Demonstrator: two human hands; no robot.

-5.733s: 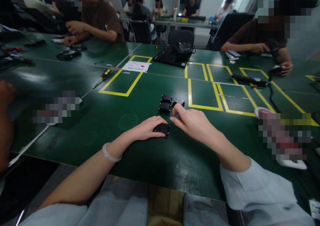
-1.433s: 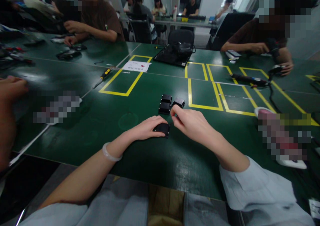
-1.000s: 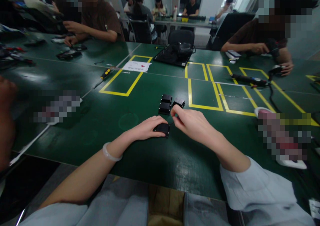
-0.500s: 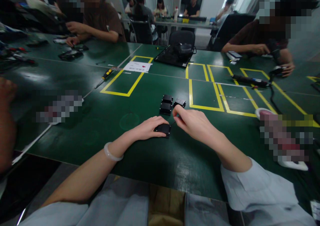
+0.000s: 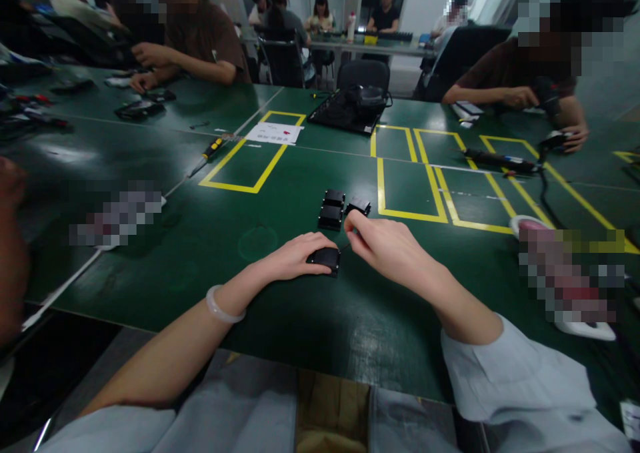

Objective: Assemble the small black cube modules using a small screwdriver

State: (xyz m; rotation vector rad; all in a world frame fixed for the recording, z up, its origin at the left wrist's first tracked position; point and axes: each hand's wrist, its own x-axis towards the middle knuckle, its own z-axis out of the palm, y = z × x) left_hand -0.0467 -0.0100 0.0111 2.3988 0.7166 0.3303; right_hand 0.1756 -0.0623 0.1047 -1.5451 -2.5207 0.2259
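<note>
My left hand point(image 5: 295, 256) is closed on a small black rectangular block point(image 5: 326, 261) resting on the green table, thumb at its near side and fingers over its far side. Tiny bright dots mark the block's corners. To its right my right hand point(image 5: 377, 239) pinches a thin dark rod point(image 5: 345, 247) whose tip reaches the block's right edge. The rest of the rod is hidden by the fingers, and its kind is too small to tell. Just beyond my hands lie two black blocks point(image 5: 332, 209) in a column, with another black piece point(image 5: 358, 206) beside them, partly behind my right hand.
Yellow tape outlines point(image 5: 413, 213) mark the green table point(image 5: 280, 326). A yellow-black screwdriver point(image 5: 213, 149) and white paper point(image 5: 275, 133) lie left of centre. Blurred-out phone-like items flank me on both sides. A black tray point(image 5: 345, 113) stands farther back. Co-workers sit across, one holding a dark power tool point(image 5: 546, 96).
</note>
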